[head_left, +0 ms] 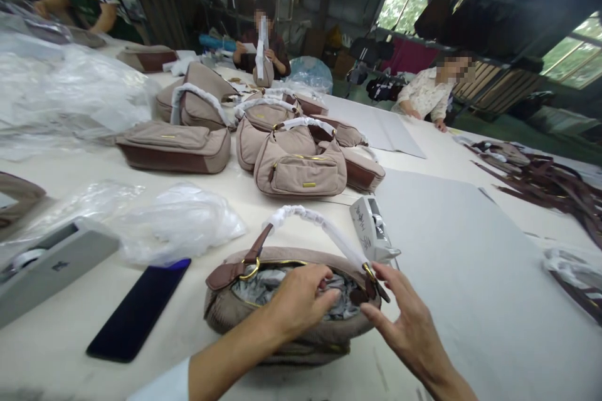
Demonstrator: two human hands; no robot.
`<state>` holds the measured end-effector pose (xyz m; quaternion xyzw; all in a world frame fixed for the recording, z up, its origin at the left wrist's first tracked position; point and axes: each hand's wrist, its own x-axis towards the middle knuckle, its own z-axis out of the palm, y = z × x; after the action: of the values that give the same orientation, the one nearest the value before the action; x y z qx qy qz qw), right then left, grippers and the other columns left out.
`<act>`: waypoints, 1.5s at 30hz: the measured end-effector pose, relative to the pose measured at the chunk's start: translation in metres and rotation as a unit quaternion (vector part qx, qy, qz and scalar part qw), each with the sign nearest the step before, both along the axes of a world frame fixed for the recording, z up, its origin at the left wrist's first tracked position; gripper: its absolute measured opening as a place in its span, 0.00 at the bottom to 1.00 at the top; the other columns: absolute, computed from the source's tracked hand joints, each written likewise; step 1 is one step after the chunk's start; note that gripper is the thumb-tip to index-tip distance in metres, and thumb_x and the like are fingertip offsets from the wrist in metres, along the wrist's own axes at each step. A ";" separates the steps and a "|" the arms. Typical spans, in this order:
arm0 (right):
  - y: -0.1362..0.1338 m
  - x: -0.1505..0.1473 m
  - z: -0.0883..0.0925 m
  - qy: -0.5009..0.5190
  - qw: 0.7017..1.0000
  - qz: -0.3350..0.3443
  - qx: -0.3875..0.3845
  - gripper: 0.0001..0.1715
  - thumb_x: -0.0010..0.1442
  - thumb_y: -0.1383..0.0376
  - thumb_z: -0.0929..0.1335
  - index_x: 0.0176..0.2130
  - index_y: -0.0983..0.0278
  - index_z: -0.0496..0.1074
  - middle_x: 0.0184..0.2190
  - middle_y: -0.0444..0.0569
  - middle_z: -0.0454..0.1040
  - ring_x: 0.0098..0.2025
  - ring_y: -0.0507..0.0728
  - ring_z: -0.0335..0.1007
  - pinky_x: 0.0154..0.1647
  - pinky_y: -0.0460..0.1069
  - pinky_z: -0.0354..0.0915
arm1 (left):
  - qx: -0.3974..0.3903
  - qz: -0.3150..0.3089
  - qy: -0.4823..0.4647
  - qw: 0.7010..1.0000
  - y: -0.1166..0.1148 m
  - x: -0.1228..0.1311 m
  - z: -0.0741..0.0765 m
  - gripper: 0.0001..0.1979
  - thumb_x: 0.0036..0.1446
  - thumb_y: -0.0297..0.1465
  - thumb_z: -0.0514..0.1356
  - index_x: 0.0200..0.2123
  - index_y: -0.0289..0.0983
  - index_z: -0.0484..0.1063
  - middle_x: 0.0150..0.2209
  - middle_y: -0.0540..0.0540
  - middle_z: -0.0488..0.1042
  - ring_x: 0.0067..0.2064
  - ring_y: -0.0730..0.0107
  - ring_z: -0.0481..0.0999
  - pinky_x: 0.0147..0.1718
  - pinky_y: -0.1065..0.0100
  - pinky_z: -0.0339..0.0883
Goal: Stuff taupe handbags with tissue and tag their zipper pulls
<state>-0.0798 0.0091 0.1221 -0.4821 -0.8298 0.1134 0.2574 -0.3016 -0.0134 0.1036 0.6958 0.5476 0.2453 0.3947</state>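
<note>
A taupe handbag [282, 255] stands right in front of me with its zipped mouth open. Grey crumpled stuffing or lining [263, 285] shows inside. Its brown-ended handle [320, 223] arches up, wrapped in white film and joined by gold rings. My left hand [301, 301] is over the mouth, fingers bent, thumb and forefinger apart, with nothing seen between them; some of its fingers are hidden. At the bag's right end, my right hand [409, 319] has thumb and fingers spread around the corner by the handle ring [369, 272]. Whether its fingertips touch the bag is unclear.
Several similar handbags [301, 175] stand beyond. Left are a dark phone [141, 310], a grey tape dispenser [61, 263] and clear plastic bags [179, 219]. Another dispenser [371, 225] sits behind the bag. Brown straps [540, 175] lie right. Three people work across the table.
</note>
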 end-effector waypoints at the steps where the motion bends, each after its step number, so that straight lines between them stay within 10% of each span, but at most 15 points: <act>1: -0.003 -0.003 -0.009 0.012 1.000 -0.006 -0.018 0.21 0.61 0.55 0.64 0.49 0.64 0.66 0.44 0.55 0.71 0.44 0.60 0.68 0.43 0.54 0.68 | -0.017 0.002 -0.035 0.999 0.005 0.010 -0.002 0.11 0.56 0.34 0.54 0.38 0.35 0.72 0.33 0.47 0.75 0.34 0.68 0.73 0.34 0.70 0.64; 9: -0.009 -0.020 -0.028 0.183 0.961 -0.177 -0.107 0.15 0.62 0.55 0.61 0.34 0.63 0.66 0.24 0.44 0.69 0.27 0.54 0.66 0.27 0.46 0.65 | -0.079 -0.021 -0.194 0.978 0.020 0.054 -0.027 0.09 0.52 0.33 0.59 0.30 0.33 0.74 0.28 0.51 0.72 0.33 0.70 0.69 0.32 0.73 0.60; 14: -0.003 -0.019 -0.035 0.120 0.986 -0.103 -0.045 0.12 0.62 0.57 0.62 0.39 0.63 0.66 0.32 0.49 0.71 0.34 0.56 0.68 0.35 0.49 0.66 | -0.090 0.008 -0.233 0.968 0.013 0.058 -0.034 0.11 0.56 0.33 0.56 0.25 0.33 0.70 0.23 0.52 0.65 0.28 0.74 0.64 0.28 0.74 0.58; 21: 0.005 -0.027 -0.034 0.044 0.987 -0.119 0.097 0.12 0.65 0.61 0.58 0.32 0.62 0.64 0.23 0.47 0.66 0.26 0.55 0.64 0.29 0.48 0.60 | 0.061 0.011 0.025 0.998 0.011 0.040 -0.023 0.08 0.59 0.28 0.51 0.32 0.35 0.69 0.33 0.46 0.72 0.36 0.67 0.70 0.36 0.68 0.62; 30: 0.021 -0.027 -0.005 -0.028 0.980 -0.111 0.162 0.19 0.66 0.55 0.57 0.33 0.64 0.67 0.17 0.43 0.66 0.18 0.53 0.63 0.21 0.47 0.56 | 0.179 0.073 0.299 0.934 -0.016 -0.044 -0.026 0.13 0.64 0.31 0.47 0.33 0.37 0.69 0.39 0.44 0.73 0.42 0.61 0.70 0.43 0.59 0.61; 39: 0.007 -0.047 -0.036 0.042 0.998 -0.048 0.029 0.20 0.57 0.48 0.65 0.36 0.63 0.65 0.27 0.47 0.70 0.27 0.55 0.67 0.28 0.48 0.63 | -0.012 0.054 0.031 0.998 -0.010 -0.066 -0.033 0.13 0.62 0.32 0.48 0.25 0.37 0.61 0.23 0.54 0.62 0.28 0.74 0.65 0.28 0.73 0.56; 45: 0.001 -0.057 -0.050 0.104 0.988 -0.032 0.106 0.13 0.63 0.60 0.62 0.28 0.62 0.63 0.20 0.41 0.61 0.21 0.51 0.59 0.24 0.45 0.57 | 0.010 0.085 0.001 0.996 -0.014 -0.040 -0.030 0.11 0.58 0.31 0.53 0.24 0.36 0.62 0.28 0.50 0.64 0.33 0.70 0.66 0.33 0.71 0.57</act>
<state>-0.1369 0.0103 0.0721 -0.4636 -0.7901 0.0660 0.3956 -0.3418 -0.0276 0.0736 0.6508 0.6029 0.2830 0.3646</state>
